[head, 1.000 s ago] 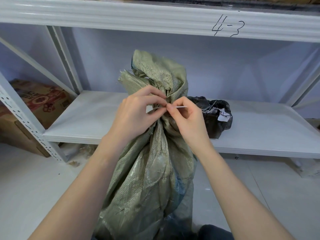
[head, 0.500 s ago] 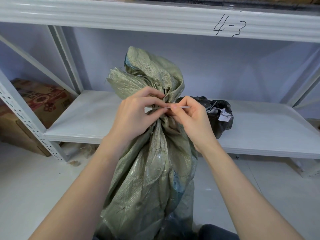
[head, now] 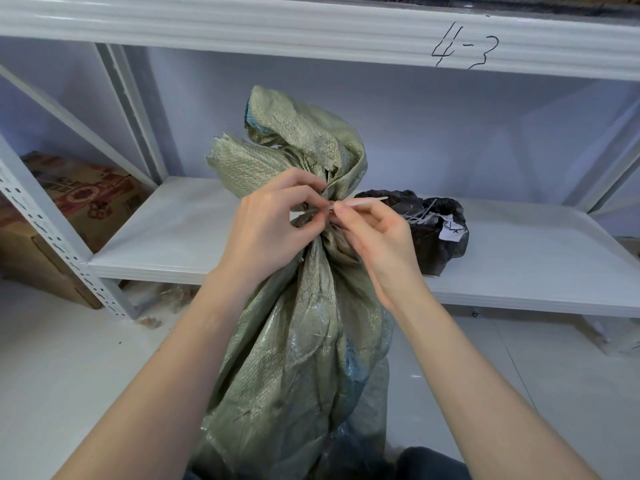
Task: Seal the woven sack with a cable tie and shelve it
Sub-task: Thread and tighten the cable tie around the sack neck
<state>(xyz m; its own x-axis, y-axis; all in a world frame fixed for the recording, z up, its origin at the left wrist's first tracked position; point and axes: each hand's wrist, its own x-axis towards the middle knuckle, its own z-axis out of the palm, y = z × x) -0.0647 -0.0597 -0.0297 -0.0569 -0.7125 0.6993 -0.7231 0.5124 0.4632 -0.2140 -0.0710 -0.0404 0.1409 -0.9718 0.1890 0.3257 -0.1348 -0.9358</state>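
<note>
Sack: the woven sack [head: 304, 341] is stood upright on the floor in front of the shelf [head: 519, 258], so that its gathered neck is kept at working height, just before the shelf's front edge.
Neck: the cloth is bunched into a narrow throat, above which the loose mouth is left fanned out, so that a band can be closed round one tight point.
Cable tie: the cable tie [head: 360, 202] is seen wrapped at the throat, its free tail pointed away to the right, over the shelf.
Left hand: the left hand [head: 266, 233] is curled at the throat, thumb and forefinger pinched where the tie's head seems to lie; it is judged to be braced there as a counter-hold.
Right hand: the right hand [head: 377, 237] is closed in a pinch on the tail, the other fingers loosely bent, so that the tail can be drawn through.
Progress: sealing is judged under way; shelving is not yet done.
Shelf space: bare board is left beside a black bag [head: 433, 233] that lies on the shelf.
</note>
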